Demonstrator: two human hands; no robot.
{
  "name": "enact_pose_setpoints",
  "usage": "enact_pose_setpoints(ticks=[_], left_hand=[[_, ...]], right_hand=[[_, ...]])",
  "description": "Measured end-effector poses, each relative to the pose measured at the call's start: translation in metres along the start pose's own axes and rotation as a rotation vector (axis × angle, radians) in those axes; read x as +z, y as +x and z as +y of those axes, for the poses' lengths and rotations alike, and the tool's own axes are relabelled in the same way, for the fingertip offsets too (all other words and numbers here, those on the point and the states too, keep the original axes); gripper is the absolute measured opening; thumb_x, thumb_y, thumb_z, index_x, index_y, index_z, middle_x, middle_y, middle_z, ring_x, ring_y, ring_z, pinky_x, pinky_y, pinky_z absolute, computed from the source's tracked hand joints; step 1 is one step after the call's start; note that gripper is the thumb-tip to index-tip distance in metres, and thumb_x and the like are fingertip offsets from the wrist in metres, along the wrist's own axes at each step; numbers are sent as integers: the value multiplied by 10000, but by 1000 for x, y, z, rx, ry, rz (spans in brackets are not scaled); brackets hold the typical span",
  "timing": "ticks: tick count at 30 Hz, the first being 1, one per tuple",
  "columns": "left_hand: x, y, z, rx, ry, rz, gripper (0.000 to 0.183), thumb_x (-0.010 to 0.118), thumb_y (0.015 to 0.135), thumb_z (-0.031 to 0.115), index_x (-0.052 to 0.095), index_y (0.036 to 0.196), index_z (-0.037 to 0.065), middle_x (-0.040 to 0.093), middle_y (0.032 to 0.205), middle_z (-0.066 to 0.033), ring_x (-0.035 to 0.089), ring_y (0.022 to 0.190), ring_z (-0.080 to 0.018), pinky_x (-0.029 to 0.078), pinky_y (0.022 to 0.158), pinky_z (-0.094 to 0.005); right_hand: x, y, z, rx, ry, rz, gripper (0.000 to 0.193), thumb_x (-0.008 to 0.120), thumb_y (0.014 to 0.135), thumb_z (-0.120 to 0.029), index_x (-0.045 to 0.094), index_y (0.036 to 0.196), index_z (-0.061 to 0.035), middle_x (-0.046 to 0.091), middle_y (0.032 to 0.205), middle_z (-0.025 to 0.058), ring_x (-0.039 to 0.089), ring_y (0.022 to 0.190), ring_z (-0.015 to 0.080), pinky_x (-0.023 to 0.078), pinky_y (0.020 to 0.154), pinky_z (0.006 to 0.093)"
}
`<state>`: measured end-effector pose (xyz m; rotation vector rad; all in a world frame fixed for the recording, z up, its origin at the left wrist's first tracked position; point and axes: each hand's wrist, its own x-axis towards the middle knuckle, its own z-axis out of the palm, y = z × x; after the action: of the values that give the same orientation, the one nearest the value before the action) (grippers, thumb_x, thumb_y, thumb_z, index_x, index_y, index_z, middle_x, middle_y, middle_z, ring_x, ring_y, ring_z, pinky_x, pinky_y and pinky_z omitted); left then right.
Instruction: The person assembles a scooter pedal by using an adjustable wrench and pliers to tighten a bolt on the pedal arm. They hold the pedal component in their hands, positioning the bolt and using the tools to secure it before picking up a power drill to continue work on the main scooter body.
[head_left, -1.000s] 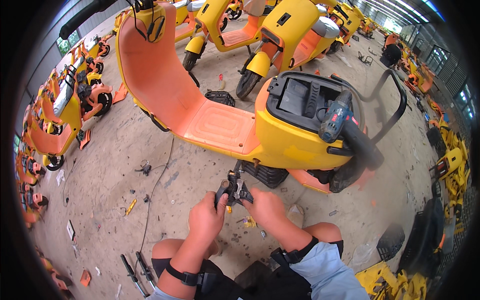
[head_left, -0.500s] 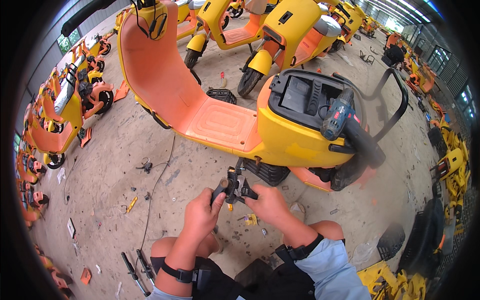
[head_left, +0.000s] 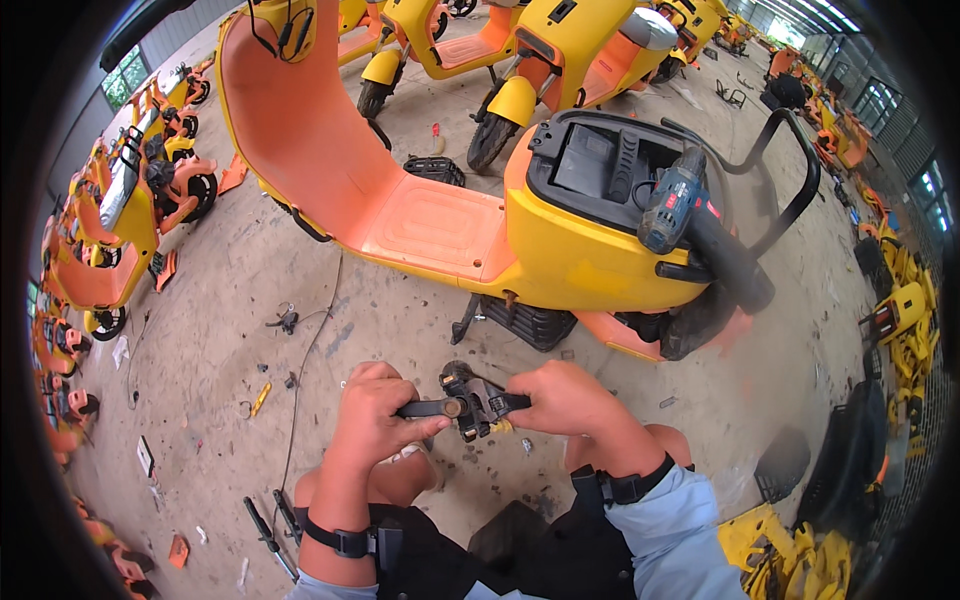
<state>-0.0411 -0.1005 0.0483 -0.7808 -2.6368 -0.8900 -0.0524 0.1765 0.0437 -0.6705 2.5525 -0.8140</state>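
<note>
Low in front of me, both hands hold a black mechanical part [head_left: 467,398] with bare metal patches and a stubby arm on each side; its exact kind is unclear. My left hand [head_left: 378,408] is closed round the left arm, a dark bar with a round brownish end. Pinched between the thumb and fingers of my right hand [head_left: 562,398] is the short black arm on the other side. Beyond the part stands a yellow and orange scooter [head_left: 590,265] with its seat area uncovered. A blue-black cordless drill [head_left: 672,208] rests on that rear section.
A black kickstand [head_left: 463,322] and black ribbed plastic [head_left: 528,322] hang beneath the scooter. On the concrete floor lie a thin cable [head_left: 300,400], a yellow-handled tool [head_left: 261,399] and small debris. Yellow panels [head_left: 770,555] are heaped at lower right. More scooters [head_left: 130,230] line the left.
The black part has been turned, its left arm swinging from upright to nearly level. My hands have moved a little apart, the left one leftward. The scooter sits slightly higher in view.
</note>
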Motion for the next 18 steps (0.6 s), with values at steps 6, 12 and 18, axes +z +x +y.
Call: enact_pose_setpoints(ticks=[6,12,18], left_hand=[[0,-17,2,-91,-87,-148,458,893,597,400,581,574,65,521,536,-87,541,520,-290,434,497,-363],[10,-34,2,-240,-187,-207,410,916,592,369,652,610,56,574,541,-86,573,502,-265,437,480,-343],[21,-53,6,-329,-299,-257,376,919,615,353,698,663,53,607,557,-73,616,518,-238,455,497,-336]], right_hand=[[11,-9,1,61,126,-14,243,714,737,-289,710,877,-90,654,729,188,643,728,397,508,657,475],[55,-18,10,106,263,-25,266,729,729,-277,704,886,-65,647,715,192,646,710,386,515,655,457],[74,-28,21,100,347,-87,257,724,730,-263,680,842,-36,642,693,194,641,668,385,521,635,449]])
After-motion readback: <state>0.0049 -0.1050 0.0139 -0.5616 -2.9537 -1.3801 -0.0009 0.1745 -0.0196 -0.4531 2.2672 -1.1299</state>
